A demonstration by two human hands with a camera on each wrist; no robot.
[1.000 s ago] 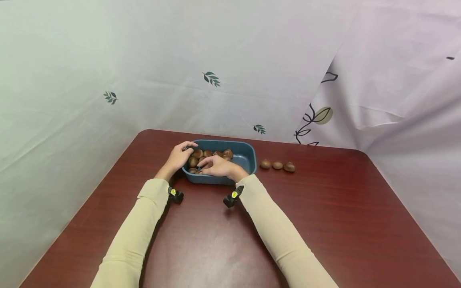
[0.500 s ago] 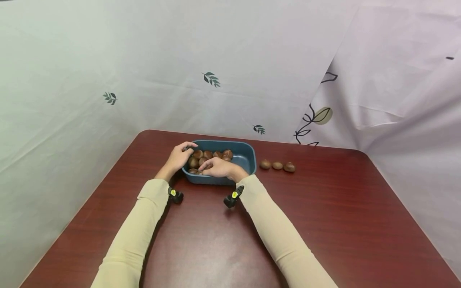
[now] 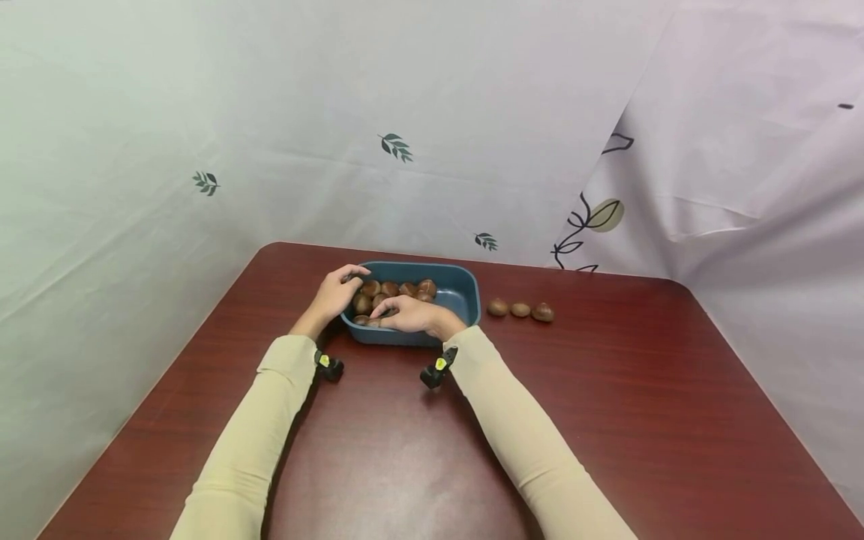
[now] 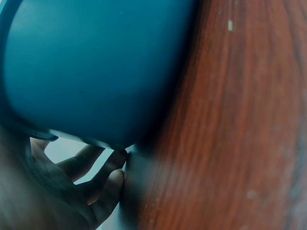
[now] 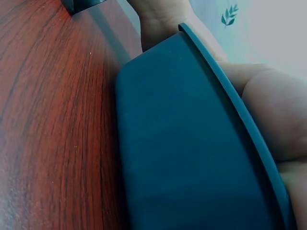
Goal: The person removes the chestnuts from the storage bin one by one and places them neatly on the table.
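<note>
In the head view a blue rectangular tub [image 3: 398, 337] stands towards the far side of the table, with several brown chestnuts [image 3: 389, 289] gathered in its left part. My left hand [image 3: 332, 292] grips the tub's left end, thumb over the rim. In the left wrist view its fingers [image 4: 106, 189] lie against the tub's outer wall. Over the front rim reaches my right hand [image 3: 408, 313], its fingertips bent down on a chestnut [image 3: 373, 322] in the front left corner. The right wrist view shows the palm behind the tub's rim [image 5: 240, 108]; the fingertips are hidden there.
Three more chestnuts [image 3: 520, 310] lie in a row on the dark red wooden table [image 3: 607, 397], right of the tub. Bare tub floor [image 3: 452, 300] shows at its right end. A pale cloth with leaf prints [image 3: 432, 202] hangs behind the table.
My right fingertips have shifted slightly at the tub's front left corner, and the chestnut under them shows more clearly. The left hand, the tub and the three chestnuts outside have stayed put.
</note>
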